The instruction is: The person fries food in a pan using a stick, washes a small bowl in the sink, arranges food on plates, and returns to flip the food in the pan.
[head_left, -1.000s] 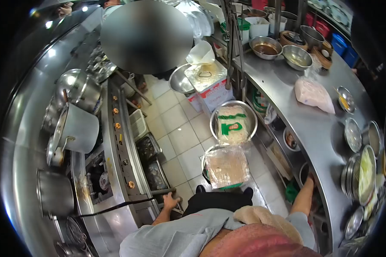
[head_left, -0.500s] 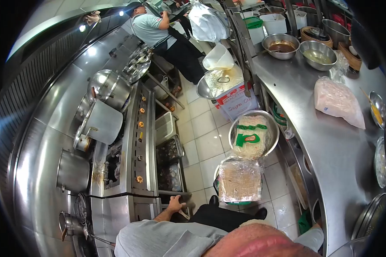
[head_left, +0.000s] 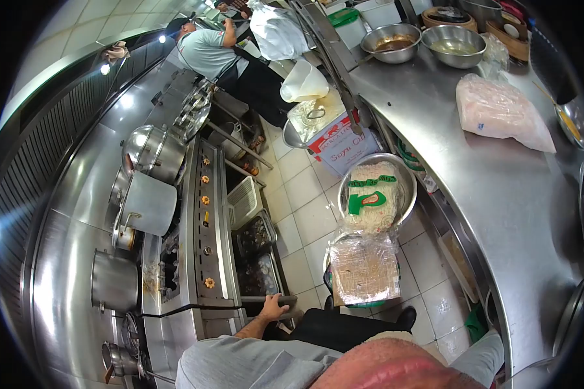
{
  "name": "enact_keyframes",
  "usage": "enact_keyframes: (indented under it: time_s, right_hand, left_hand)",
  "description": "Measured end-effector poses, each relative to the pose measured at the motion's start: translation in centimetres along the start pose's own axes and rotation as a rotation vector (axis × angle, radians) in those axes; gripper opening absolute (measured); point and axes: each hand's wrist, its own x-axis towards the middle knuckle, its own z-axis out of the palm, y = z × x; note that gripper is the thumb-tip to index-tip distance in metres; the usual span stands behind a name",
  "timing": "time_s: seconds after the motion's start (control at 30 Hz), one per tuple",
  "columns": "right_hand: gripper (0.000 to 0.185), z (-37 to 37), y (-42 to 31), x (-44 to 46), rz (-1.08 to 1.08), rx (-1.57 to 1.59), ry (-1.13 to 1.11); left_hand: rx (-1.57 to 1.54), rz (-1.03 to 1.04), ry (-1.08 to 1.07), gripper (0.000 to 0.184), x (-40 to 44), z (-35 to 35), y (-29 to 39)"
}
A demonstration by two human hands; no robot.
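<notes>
My left hand is low in the view, at the end of a metal bar by the front of the stove, its fingers bent against it. Whether they close round the bar is too small to tell. My right hand is out of sight; only the grey sleeve on that side shows, beside the steel counter. In front of my feet lies a plastic-wrapped brown block on a basin. Just beyond it a noodle pack with green print sits in a steel bowl.
Large pots stand on the stove at left. Trays lie beside it. An oil box stands ahead. Farther off is a person in grey. The counter holds bowls and a bagged pale block.
The view has swung and tilted, bringing the person ahead into sight. My right hand, earlier reaching under the counter, is out of sight. My left hand stays by the bar.
</notes>
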Motion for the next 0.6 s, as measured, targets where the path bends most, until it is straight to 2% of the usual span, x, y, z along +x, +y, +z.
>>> enact_keyframes:
  time_s: [0.33, 0.6]
  right_hand:
    - [0.032, -0.1, 1.5, 0.4, -0.004, -0.005, 0.001]
    - [0.033, -0.1, 2.1, 0.7, -0.013, 0.006, -0.005]
  left_hand:
    - [0.006, 0.026, -0.013, 0.068, -0.7, 0.7, 0.7]
    - [-0.025, -0.04, -0.016, 0.066, -1.7, -0.4, 2.6]
